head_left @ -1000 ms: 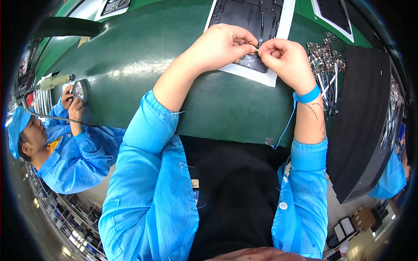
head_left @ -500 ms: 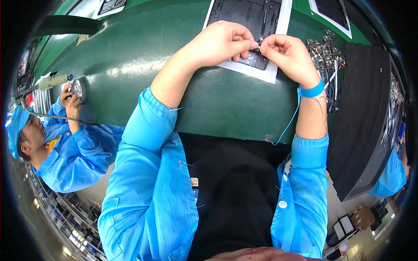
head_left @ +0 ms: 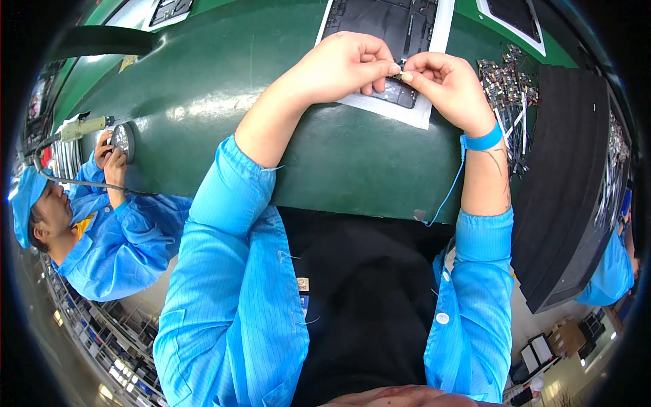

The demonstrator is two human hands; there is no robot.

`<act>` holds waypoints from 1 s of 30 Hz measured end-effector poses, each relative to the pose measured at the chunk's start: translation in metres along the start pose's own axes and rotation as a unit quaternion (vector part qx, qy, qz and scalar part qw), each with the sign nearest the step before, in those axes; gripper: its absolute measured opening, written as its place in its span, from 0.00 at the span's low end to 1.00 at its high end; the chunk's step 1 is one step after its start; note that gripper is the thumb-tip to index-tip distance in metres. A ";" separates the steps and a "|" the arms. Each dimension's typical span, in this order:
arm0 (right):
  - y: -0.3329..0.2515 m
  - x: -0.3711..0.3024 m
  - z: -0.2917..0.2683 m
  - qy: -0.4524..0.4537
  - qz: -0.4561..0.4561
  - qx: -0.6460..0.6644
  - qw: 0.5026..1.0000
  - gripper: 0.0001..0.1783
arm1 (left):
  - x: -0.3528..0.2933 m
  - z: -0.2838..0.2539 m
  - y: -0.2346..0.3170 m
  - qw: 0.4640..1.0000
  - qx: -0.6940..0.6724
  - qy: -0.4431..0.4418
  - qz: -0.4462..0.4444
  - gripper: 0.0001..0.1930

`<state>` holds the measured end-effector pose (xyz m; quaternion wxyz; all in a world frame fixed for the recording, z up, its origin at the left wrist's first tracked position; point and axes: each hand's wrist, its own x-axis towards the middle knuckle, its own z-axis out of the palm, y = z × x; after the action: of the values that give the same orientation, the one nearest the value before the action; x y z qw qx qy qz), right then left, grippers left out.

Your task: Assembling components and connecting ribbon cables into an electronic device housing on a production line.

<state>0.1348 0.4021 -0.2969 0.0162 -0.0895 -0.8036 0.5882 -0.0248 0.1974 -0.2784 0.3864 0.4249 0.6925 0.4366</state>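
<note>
Both my hands meet over a black tablet-like device housing [head_left: 369, 24] that lies on a white sheet [head_left: 390, 112]. My left hand [head_left: 352, 66] is closed in a pinch, thumb against index finger. Facing it, my right hand [head_left: 444, 85] pinches too, with a blue wrist strap [head_left: 483, 140] and its thin cord at the wrist. Between the fingertips is a small gold-and-light part [head_left: 399, 74], mostly covered; it resembles a little circuit piece with a flex cable. Just right of my right hand lies a pile of small circuit boards with cables [head_left: 510, 88].
A black foam-like block [head_left: 564, 169] stands at the right edge of the green table [head_left: 339, 159]. At the left, a co-worker in blue [head_left: 112, 251] handles a round grey object [head_left: 123, 141] beside a pale green tool [head_left: 85, 127]. Another black device [head_left: 514, 19] lies at the far right.
The hands stay nearly in place, still pinching the small part. My right hand's fingers have shifted slightly left and up.
</note>
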 end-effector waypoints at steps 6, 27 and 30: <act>0.004 0.001 0.008 0.016 -0.017 0.023 0.999 0.12 | -0.001 -0.004 -0.004 0.998 -0.055 -0.012 -0.013 0.10; -0.027 0.005 0.045 0.198 -0.187 -0.233 0.934 0.08 | -0.012 -0.048 0.006 0.904 0.265 0.326 -0.074 0.17; -0.025 0.007 0.057 0.135 -0.189 -0.212 0.949 0.09 | -0.009 -0.042 -0.008 0.888 0.324 0.320 -0.060 0.18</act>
<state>0.1179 0.3426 -0.2912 0.2162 -0.0159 -0.9024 0.3724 -0.0622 0.1751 -0.2713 0.0103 0.3210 0.9057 0.2766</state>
